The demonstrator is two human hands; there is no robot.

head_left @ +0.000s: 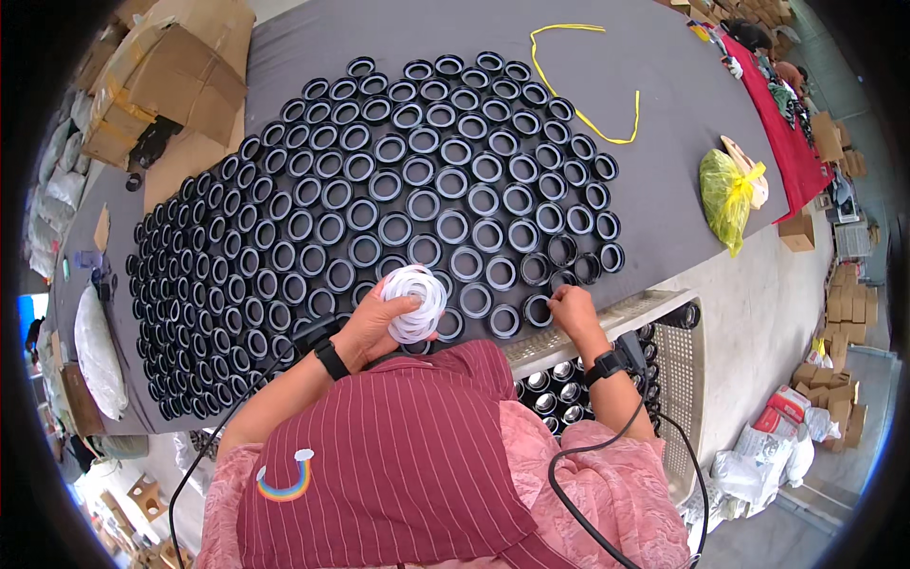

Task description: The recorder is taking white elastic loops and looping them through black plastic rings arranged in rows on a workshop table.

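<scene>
My left hand (364, 330) is closed around a loose bundle of thin, translucent white rings (417, 305), held over the near edge of the table. My right hand (575, 311) has its fingers pinched together at the near right end of the black ring-shaped caps (423, 204). It is right beside a black cap (537, 311) and just in front of another; whatever the fingertips hold is too small or hidden. Most caps show a pale ring inside, while several around my right hand, such as this cap (562, 249), look dark inside.
A perforated plastic crate (678, 408) with black and silvery parts stands against the table at my right. On the grey tabletop (654, 57) lie a yellow strap (578, 112) and a tied yellow bag (728, 199). Cardboard boxes (180, 85) stand at the far left. Black cables hang by both arms.
</scene>
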